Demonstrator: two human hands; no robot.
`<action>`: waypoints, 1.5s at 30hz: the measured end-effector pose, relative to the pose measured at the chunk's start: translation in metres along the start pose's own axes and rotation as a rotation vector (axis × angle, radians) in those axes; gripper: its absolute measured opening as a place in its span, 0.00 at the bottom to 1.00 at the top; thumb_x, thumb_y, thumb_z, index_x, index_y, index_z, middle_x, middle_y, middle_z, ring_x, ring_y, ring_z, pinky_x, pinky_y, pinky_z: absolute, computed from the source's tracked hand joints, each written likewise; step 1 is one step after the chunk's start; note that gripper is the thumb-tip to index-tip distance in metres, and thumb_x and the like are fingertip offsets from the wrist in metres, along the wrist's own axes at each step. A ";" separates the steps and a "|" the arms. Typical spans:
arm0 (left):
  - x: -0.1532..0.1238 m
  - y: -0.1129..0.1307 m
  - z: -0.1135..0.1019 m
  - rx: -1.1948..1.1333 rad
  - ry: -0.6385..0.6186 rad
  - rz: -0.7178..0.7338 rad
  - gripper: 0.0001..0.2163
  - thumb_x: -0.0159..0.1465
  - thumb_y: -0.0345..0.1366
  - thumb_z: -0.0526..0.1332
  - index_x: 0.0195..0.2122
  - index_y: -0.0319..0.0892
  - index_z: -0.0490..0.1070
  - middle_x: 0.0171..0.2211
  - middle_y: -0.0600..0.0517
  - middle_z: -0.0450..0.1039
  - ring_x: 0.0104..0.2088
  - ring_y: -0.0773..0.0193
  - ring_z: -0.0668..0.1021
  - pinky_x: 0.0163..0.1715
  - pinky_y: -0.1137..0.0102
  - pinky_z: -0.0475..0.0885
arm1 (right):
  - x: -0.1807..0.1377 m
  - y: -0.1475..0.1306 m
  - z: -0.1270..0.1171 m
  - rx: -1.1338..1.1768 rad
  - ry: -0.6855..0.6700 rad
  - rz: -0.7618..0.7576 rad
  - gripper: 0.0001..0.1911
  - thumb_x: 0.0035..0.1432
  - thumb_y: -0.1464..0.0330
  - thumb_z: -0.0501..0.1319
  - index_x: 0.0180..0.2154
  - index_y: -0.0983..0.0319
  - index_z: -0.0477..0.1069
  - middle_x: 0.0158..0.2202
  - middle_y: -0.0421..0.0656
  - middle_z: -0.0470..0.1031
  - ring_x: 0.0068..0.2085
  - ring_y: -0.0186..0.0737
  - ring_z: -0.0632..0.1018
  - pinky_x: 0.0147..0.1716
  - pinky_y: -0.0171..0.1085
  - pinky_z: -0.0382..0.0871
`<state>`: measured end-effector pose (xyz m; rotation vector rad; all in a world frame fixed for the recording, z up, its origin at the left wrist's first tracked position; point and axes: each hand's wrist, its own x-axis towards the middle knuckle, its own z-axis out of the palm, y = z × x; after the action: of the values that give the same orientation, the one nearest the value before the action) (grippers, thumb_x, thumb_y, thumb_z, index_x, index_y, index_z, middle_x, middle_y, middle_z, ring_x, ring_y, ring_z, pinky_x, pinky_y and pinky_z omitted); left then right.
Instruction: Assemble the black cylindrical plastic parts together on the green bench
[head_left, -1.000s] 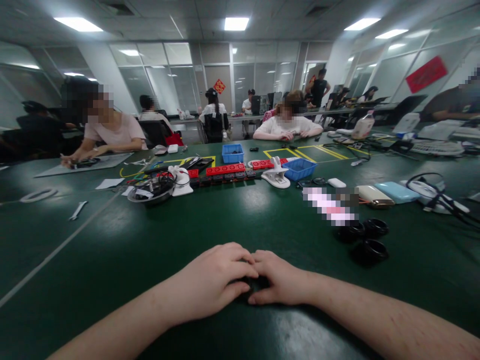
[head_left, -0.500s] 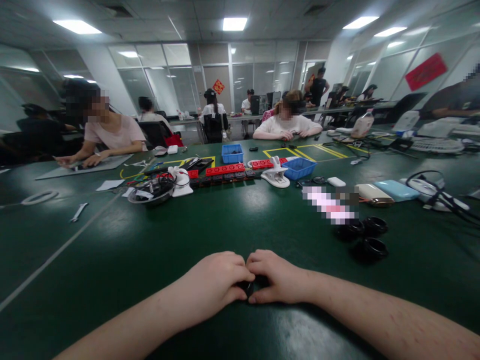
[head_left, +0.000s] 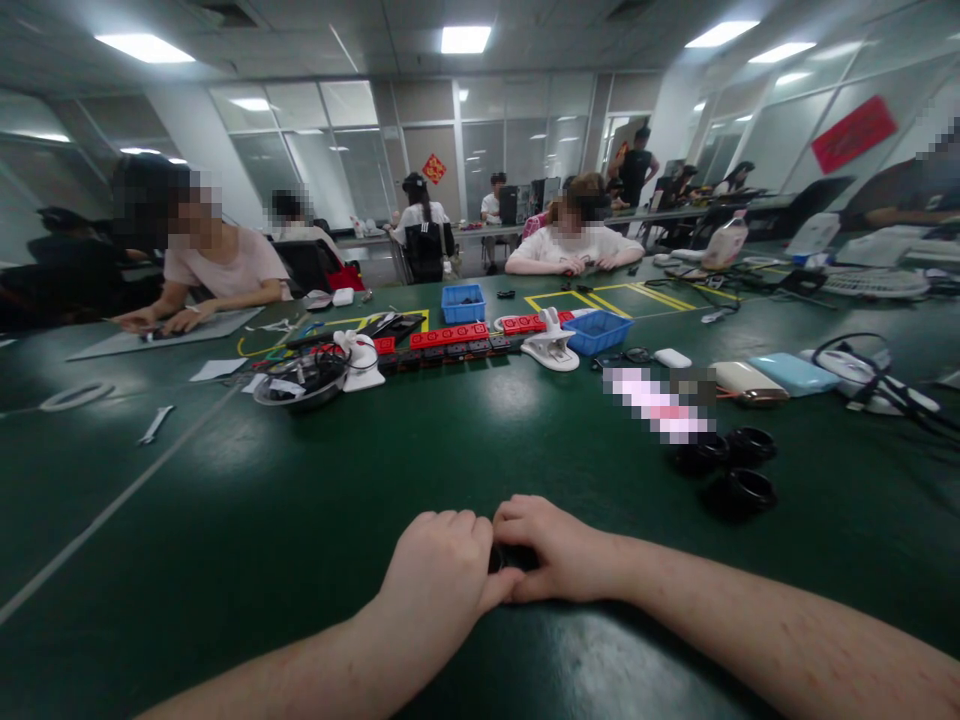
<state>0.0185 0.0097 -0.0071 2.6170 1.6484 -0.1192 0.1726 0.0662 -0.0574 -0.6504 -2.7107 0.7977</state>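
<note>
Close together near the front of the green table (head_left: 300,520), both my hands are curled around a small dark piece (head_left: 516,557). Most of that piece is hidden by fingers, so its kind cannot be made out. My left hand (head_left: 442,560) wraps its left side, back of the hand facing up. From the right, my right hand (head_left: 555,550) grips it with fingers over the far side and thumb at the near side. The two thumbs meet in front of it. Several black ring-shaped parts (head_left: 750,490) lie to the right, apart from my hands.
Further back stand a metal bowl of cables (head_left: 300,400), a row of red and black blocks (head_left: 450,340), a white clip stand (head_left: 551,350) and blue bins (head_left: 598,332). A wrench (head_left: 156,424) lies left. Power banks (head_left: 750,382) lie right. Co-workers sit across the table.
My left hand has turned over the dark piece, its knuckles now higher and its thumb reaching right to my right thumb. My right hand has barely moved.
</note>
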 end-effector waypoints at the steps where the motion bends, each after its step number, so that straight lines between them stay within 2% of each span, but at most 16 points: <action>1: 0.001 -0.001 0.001 0.000 0.013 -0.004 0.13 0.59 0.42 0.60 0.31 0.35 0.72 0.28 0.45 0.73 0.31 0.53 0.75 0.31 0.61 0.70 | 0.000 0.000 0.000 -0.003 0.001 0.000 0.15 0.46 0.64 0.65 0.36 0.64 0.71 0.34 0.42 0.69 0.35 0.37 0.68 0.35 0.36 0.61; 6: 0.003 -0.003 0.003 -0.002 0.079 -0.021 0.16 0.58 0.48 0.59 0.29 0.36 0.71 0.26 0.46 0.72 0.29 0.53 0.75 0.30 0.61 0.69 | -0.001 0.001 0.001 -0.007 0.003 0.001 0.17 0.47 0.62 0.64 0.39 0.64 0.71 0.35 0.44 0.69 0.35 0.38 0.69 0.36 0.36 0.61; 9: 0.000 -0.008 -0.005 -0.024 0.094 -0.025 0.19 0.57 0.51 0.58 0.30 0.36 0.71 0.28 0.45 0.72 0.31 0.52 0.74 0.32 0.58 0.69 | -0.001 0.001 0.002 0.001 0.009 0.006 0.20 0.48 0.60 0.64 0.41 0.64 0.70 0.35 0.44 0.69 0.36 0.38 0.69 0.37 0.36 0.62; 12: -0.003 -0.016 -0.016 -0.091 0.124 -0.014 0.18 0.60 0.49 0.55 0.33 0.38 0.72 0.32 0.45 0.74 0.35 0.52 0.74 0.36 0.56 0.68 | -0.001 0.001 0.000 0.014 0.004 0.017 0.20 0.47 0.59 0.64 0.40 0.63 0.71 0.34 0.43 0.69 0.36 0.38 0.69 0.36 0.36 0.61; 14: -0.005 -0.023 -0.022 -0.165 0.129 0.074 0.13 0.62 0.44 0.55 0.36 0.40 0.73 0.35 0.47 0.74 0.38 0.54 0.74 0.39 0.58 0.67 | -0.001 0.000 -0.001 0.023 -0.001 0.028 0.19 0.46 0.59 0.65 0.39 0.62 0.71 0.35 0.42 0.69 0.37 0.38 0.69 0.37 0.36 0.61; 16: -0.006 -0.029 -0.026 -0.248 0.106 0.223 0.08 0.62 0.36 0.57 0.39 0.43 0.72 0.39 0.51 0.74 0.41 0.58 0.73 0.43 0.61 0.66 | -0.001 0.000 -0.001 0.023 -0.004 0.026 0.20 0.46 0.60 0.65 0.41 0.61 0.71 0.36 0.42 0.69 0.38 0.38 0.69 0.38 0.37 0.61; 19: -0.006 -0.035 -0.029 -0.341 0.043 0.424 0.11 0.61 0.27 0.57 0.43 0.46 0.71 0.46 0.54 0.71 0.47 0.62 0.70 0.49 0.66 0.61 | -0.001 0.000 -0.001 0.007 -0.011 0.004 0.19 0.47 0.60 0.65 0.41 0.60 0.70 0.37 0.42 0.69 0.39 0.39 0.69 0.40 0.37 0.60; 21: -0.006 -0.036 -0.029 -0.371 -0.011 0.473 0.13 0.61 0.25 0.56 0.43 0.47 0.71 0.47 0.55 0.71 0.48 0.63 0.70 0.49 0.68 0.62 | 0.000 0.000 -0.001 0.000 -0.015 0.001 0.17 0.47 0.60 0.65 0.39 0.61 0.71 0.36 0.42 0.69 0.38 0.38 0.69 0.38 0.36 0.60; 25: -0.005 -0.031 -0.027 -0.373 -0.092 0.443 0.14 0.61 0.23 0.55 0.42 0.47 0.72 0.43 0.55 0.73 0.43 0.65 0.73 0.43 0.72 0.65 | 0.000 0.000 0.000 0.007 -0.014 0.020 0.16 0.46 0.60 0.65 0.36 0.62 0.72 0.35 0.41 0.69 0.37 0.37 0.69 0.37 0.35 0.61; 32: -0.005 -0.022 -0.023 -0.264 -0.098 0.374 0.11 0.60 0.25 0.57 0.41 0.45 0.72 0.38 0.53 0.73 0.37 0.62 0.73 0.37 0.70 0.66 | -0.001 0.002 0.002 0.011 -0.011 0.018 0.16 0.46 0.60 0.65 0.36 0.61 0.71 0.35 0.41 0.69 0.37 0.37 0.68 0.38 0.36 0.60; 39: -0.004 -0.011 -0.017 -0.170 -0.155 0.217 0.09 0.60 0.29 0.59 0.42 0.39 0.71 0.38 0.47 0.71 0.39 0.57 0.73 0.39 0.64 0.68 | 0.000 -0.001 0.000 0.008 -0.013 0.008 0.16 0.47 0.60 0.64 0.37 0.62 0.71 0.35 0.42 0.69 0.36 0.37 0.68 0.37 0.36 0.60; 45: 0.002 -0.007 -0.014 -0.118 -0.142 0.109 0.10 0.58 0.35 0.63 0.38 0.34 0.71 0.34 0.46 0.71 0.35 0.55 0.74 0.35 0.64 0.70 | 0.000 0.000 0.001 0.016 -0.001 0.000 0.16 0.48 0.60 0.64 0.37 0.62 0.71 0.35 0.42 0.69 0.36 0.37 0.68 0.37 0.36 0.60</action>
<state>0.0136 0.0159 0.0070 2.5392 1.4203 -0.1919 0.1729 0.0660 -0.0581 -0.6469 -2.7025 0.8183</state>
